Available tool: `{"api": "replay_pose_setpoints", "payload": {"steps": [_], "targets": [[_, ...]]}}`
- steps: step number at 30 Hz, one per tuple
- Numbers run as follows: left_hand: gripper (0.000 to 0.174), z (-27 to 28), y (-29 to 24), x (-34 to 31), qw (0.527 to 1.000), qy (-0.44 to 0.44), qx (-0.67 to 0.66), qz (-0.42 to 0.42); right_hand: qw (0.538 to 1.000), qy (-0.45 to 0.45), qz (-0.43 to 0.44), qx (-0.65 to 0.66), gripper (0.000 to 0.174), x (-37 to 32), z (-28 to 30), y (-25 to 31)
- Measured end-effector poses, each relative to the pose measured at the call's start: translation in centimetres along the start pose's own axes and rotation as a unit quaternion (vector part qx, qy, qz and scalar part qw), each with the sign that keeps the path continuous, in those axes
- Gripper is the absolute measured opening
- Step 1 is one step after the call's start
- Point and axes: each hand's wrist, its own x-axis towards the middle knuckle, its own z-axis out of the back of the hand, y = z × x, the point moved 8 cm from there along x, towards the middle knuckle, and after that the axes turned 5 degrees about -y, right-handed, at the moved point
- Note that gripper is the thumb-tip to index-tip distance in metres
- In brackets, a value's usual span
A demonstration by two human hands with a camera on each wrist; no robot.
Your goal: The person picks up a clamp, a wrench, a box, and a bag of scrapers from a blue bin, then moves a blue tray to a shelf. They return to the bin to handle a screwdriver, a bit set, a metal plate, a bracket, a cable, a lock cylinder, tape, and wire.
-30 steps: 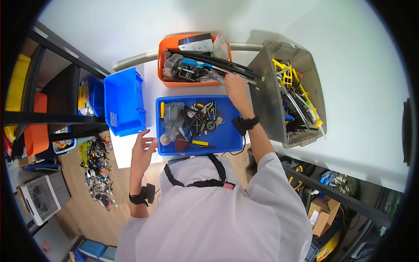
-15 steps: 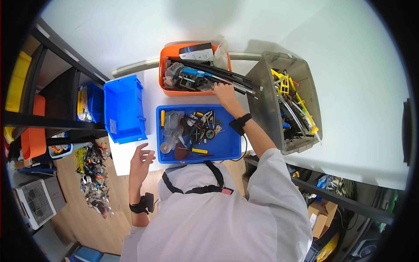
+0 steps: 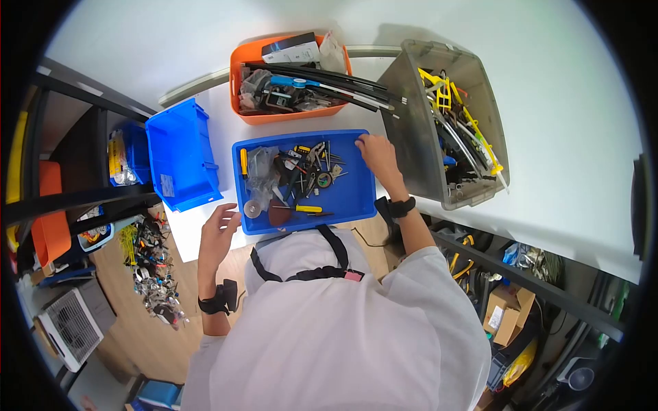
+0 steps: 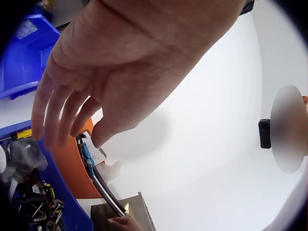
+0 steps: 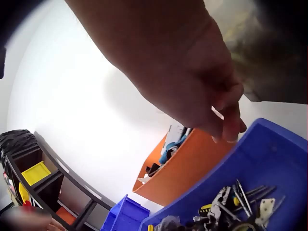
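Note:
My right hand (image 3: 379,163) hovers by the far right corner of the blue tray (image 3: 362,218), fingers loosely bent, with nothing visible in them. In the right wrist view its fingertips (image 5: 232,136) overlap the orange bin (image 5: 187,171), close to the tray's rim. Inside the tray lie a yellow-handled screwdriver (image 3: 308,209), a roll of tape (image 3: 323,179), clear plastic bags (image 3: 262,168), a brown piece (image 3: 279,215) and several small tools. My left hand (image 3: 218,233) is held beside the tray's near left corner, fingers spread and relaxed, holding nothing.
Black rods (image 3: 336,81) stick out over the orange bin's right side. A grey bin (image 3: 394,113) with yellow tools stands at right, a blue bin (image 3: 184,161) at left. Dark shelving (image 3: 75,205) runs along the left; a cardboard box (image 3: 507,318) sits low at right.
My right hand has drawn back from the orange bin's front edge to the blue tray's far right corner. A slim shiny item showed by its fingertips a second ago. My left hand stays about the same.

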Motion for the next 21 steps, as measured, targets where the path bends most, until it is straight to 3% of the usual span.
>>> {"api": "replay_pose_setpoints", "payload": {"steps": [1,3,7,9,10,12,19,21], "targets": [[0.036,-0.2,-0.1,0.1,1.000,0.004,0.004,0.001,1.000,0.002,-0.005,0.002,0.024,-0.8,-0.4,-0.3],[0.036,-0.7,-0.3,0.3,1.000,0.020,-0.001,-0.005,0.975,0.114,-0.125,0.143,0.017,-2.8,-4.1,-2.3],[0.036,-1.3,-1.1,0.6,0.999,0.033,0.025,-0.006,0.945,0.182,-0.186,0.199,0.027,-4.8,-11.0,-4.2],[0.036,-1.4,-1.4,0.4,0.999,0.036,0.027,-0.001,0.967,0.175,-0.111,0.146,0.034,-4.8,-12.7,-3.6],[0.036,-1.5,-1.3,0.3,0.999,0.037,0.032,0.001,0.966,0.176,-0.113,0.150,0.034,-5.1,-13.7,-3.7],[0.035,-1.2,-1.2,0.2,1.000,0.013,0.016,-0.019,0.994,0.103,-0.004,0.048,0.038,-5.0,-14.1,-2.6],[0.034,-1.1,0.1,-0.7,1.000,0.008,0.007,-0.008,0.993,0.112,-0.016,0.022,0.035,-5.5,-17.5,-3.4],[0.035,-1.2,0.3,-0.9,1.000,0.006,0.002,-0.003,0.996,0.083,-0.022,0.022,0.026,-5.8,-17.5,-3.7]]}}
